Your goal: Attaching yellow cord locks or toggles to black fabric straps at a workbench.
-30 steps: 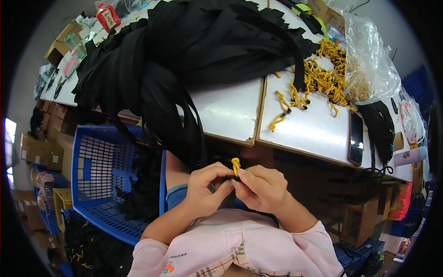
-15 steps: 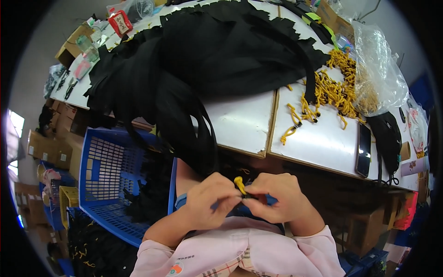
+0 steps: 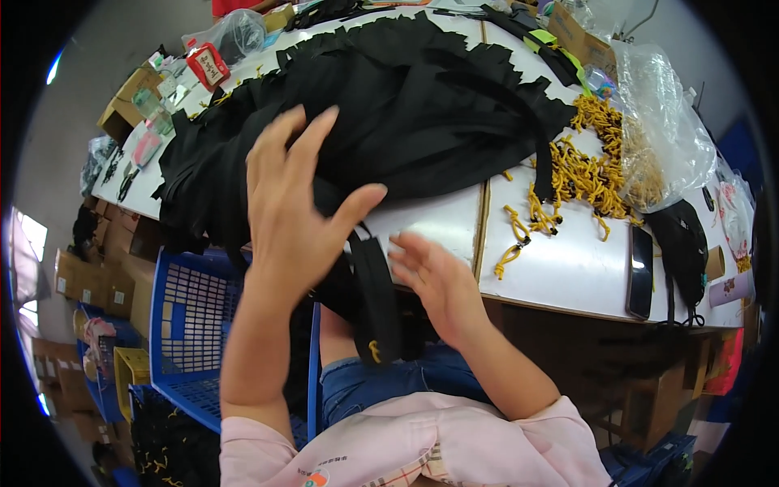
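Strap [image 3: 376, 284] of black cloth, yellow cord loop [image 3: 374, 351] at its lower end, hangs at six o'clock of the black pile [image 3: 406, 122]. Left hand [image 3: 288, 203] is spread over the pile; right hand [image 3: 438, 284], loosely open, is at the strap's three o'clock. Pinching single layers by the edge probably avoids tangling.

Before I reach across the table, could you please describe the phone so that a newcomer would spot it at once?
On the white table, find the yellow cord pile right of the big black fabric heap. Nearer the front edge lies the phone. Its glossy, straight-sided dark slab sets it apart from the crumpled black fabric item just to its right.
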